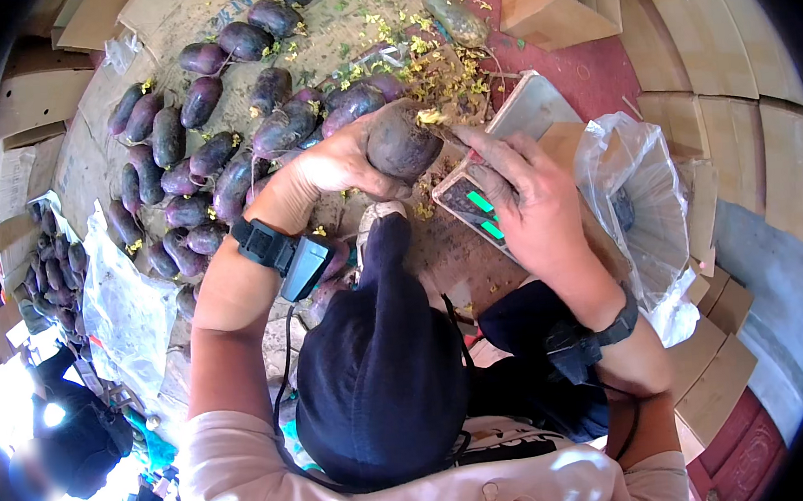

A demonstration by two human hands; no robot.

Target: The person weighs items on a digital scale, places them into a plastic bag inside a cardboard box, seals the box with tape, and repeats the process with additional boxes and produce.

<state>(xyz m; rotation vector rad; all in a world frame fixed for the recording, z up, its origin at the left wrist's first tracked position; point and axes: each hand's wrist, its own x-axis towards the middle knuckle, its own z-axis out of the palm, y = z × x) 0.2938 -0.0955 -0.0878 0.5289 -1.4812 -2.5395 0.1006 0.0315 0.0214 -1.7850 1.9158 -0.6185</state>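
Note:
My left hand [343,160] grips a dark purple radish [405,145], its leafy end turned to the right. A tuft of yellow shoots [430,116] sticks up at that end. My right hand [533,185] is beside the tuft, its fingers closed around a small, narrow tool [474,156] with a red part; the fingers hide most of it. Under my right hand lies a digital scale with a lit green display [480,202], partly covered by that hand. Many more purple radishes [216,152] lie on flattened cardboard [98,156] to the left.
Yellow trimmings [455,72] litter the floor ahead. A paler radish [455,16] lies beyond them. To the right stands a carton lined with a clear plastic bag [632,199], near stacked cartons [666,36]. Plastic sheeting [125,298] lies left. Another person [78,426] is at lower left.

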